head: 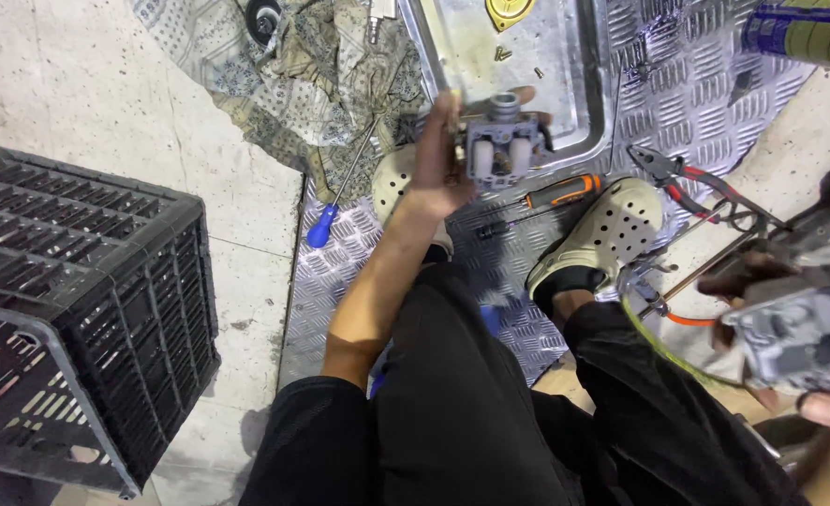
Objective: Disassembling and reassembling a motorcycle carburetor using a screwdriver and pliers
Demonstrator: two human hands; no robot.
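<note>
On a ridged metal floor plate (pixel 340 272), the left hand (pixel 437 159) clamps a grey metal carburettor body (pixel 499 145) over a steel tray (pixel 565 84); the right hand (pixel 808 394) grips another grey casting (pixel 794 333).

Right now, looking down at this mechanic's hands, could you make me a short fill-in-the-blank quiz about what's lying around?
1. The left hand holds a grey metal part over a shiny metal ____.
2. The screwdriver lying beside the patterned rag has a ____ handle.
3. The black crate stands to the person's ____.
4. The pliers have ____ handles.

Missing words: tray; blue; left; red
</note>
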